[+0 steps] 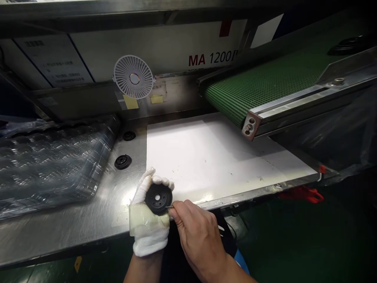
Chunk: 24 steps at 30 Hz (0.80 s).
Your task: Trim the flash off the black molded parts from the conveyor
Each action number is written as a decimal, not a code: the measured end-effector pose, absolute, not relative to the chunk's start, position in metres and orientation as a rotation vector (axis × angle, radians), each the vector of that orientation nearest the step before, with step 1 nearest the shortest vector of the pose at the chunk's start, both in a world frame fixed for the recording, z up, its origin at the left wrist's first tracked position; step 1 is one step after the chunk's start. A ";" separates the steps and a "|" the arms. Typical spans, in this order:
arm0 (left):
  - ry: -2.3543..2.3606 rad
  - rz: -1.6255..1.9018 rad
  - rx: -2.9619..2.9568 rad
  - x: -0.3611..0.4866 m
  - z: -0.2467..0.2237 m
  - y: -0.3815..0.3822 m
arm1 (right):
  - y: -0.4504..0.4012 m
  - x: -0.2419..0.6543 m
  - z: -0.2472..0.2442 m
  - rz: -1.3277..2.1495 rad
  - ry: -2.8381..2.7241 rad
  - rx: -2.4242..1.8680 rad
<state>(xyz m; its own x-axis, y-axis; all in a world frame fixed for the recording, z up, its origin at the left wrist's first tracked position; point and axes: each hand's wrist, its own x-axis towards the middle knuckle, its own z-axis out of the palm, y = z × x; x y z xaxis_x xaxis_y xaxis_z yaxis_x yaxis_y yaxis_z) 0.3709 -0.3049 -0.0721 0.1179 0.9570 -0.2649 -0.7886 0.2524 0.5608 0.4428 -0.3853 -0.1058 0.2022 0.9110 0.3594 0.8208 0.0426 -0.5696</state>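
Your left hand, in a white cotton glove wrapped with clear tape at the palm, is curled around a black moulded disc with a round central hole, gripping it by its edge and holding it up just above the front edge of a stainless steel table. Your bare right hand is close beside it, thumb and fingers pinched together on a thin metal pick, whose tip meets the disc's lower right rim.

Ahead of your hands, a white board lies on the table. Two more black discs sit apart on the bare steel to its left, next to a clear plastic blister tray. A green mesh conveyor belt slopes down to the board's far right side. Behind the board, a small white fan is fixed to a machine panel marked "MA 1200".
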 end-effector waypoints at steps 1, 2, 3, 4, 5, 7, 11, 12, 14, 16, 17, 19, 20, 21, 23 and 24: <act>0.655 1.316 0.316 0.370 -0.072 -0.305 | -0.385 0.442 -0.106 0.166 -1.625 -1.776; 0.654 1.289 0.313 0.369 -0.071 -0.304 | -0.385 0.443 -0.107 0.173 -1.627 -1.768; 0.647 1.221 0.308 0.367 -0.070 -0.304 | -0.385 0.444 -0.106 0.183 -1.629 -1.760; 0.634 1.135 0.306 0.365 -0.069 -0.303 | -0.384 0.446 -0.106 0.193 -1.631 -1.756; 0.622 1.044 0.305 0.363 -0.069 -0.302 | -0.384 0.448 -0.105 0.195 -1.630 -1.756; 0.604 0.949 0.297 0.360 -0.068 -0.301 | -0.384 0.453 -0.103 0.192 -1.626 -1.764; 0.588 1.039 0.266 0.363 -0.067 -0.299 | -0.383 0.459 -0.099 0.166 -1.600 -1.780; 0.591 1.065 0.259 0.365 -0.067 -0.299 | -0.383 0.458 -0.099 0.158 -1.598 -1.786; 0.605 1.108 0.248 0.371 -0.068 -0.298 | -0.383 0.455 -0.100 0.138 -1.606 -1.794; 0.614 1.164 0.221 0.375 -0.069 -0.297 | -0.383 0.450 -0.102 0.128 -1.620 -1.787; 0.616 1.190 0.193 0.377 -0.070 -0.297 | -0.383 0.448 -0.103 0.125 -1.626 -1.781; 0.615 1.241 0.144 0.377 -0.071 -0.298 | -0.383 0.445 -0.105 0.125 -1.630 -1.767; 0.612 1.240 0.142 0.375 -0.072 -0.298 | -0.383 0.445 -0.105 0.129 -1.630 -1.760; 0.604 1.203 0.154 0.373 -0.073 -0.298 | -0.384 0.446 -0.105 0.135 -1.629 -1.757; 0.580 1.066 0.202 0.367 -0.073 -0.299 | -0.384 0.450 -0.105 0.157 -1.631 -1.756; 0.567 1.003 0.221 0.364 -0.073 -0.299 | -0.384 0.452 -0.104 0.167 -1.630 -1.756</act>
